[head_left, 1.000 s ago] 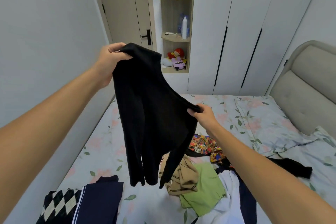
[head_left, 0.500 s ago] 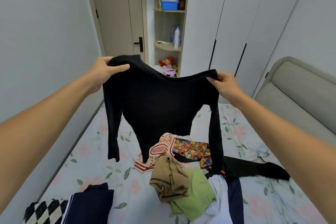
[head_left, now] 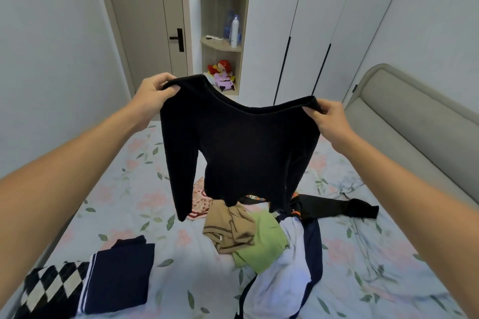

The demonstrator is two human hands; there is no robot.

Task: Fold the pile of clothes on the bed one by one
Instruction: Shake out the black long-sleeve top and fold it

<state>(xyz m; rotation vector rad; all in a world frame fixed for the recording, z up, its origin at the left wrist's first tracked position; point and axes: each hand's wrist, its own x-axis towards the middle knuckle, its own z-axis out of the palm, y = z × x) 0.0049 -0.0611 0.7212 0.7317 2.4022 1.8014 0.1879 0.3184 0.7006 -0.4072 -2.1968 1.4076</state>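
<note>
Since a second ago the right hand [head_left: 330, 122] has swung up and outward, so the black long-sleeved top [head_left: 241, 147] now hangs spread open above the bed [head_left: 129, 204]. The left hand [head_left: 155, 93] pinches one shoulder, the right hand pinches the other. Its sleeves dangle just above the unfolded pile [head_left: 261, 238] on the bed; folded garments [head_left: 119, 280] lie left of that pile.

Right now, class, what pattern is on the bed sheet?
The bed sheet is pale with pink flowers and green leaves, seen in the head view.

bare bed sheet [head_left: 145, 197] left of clothes pile [head_left: 259, 238]; folded stack [head_left: 116, 277] near-left, headboard [head_left: 414, 127] probably close right
</note>
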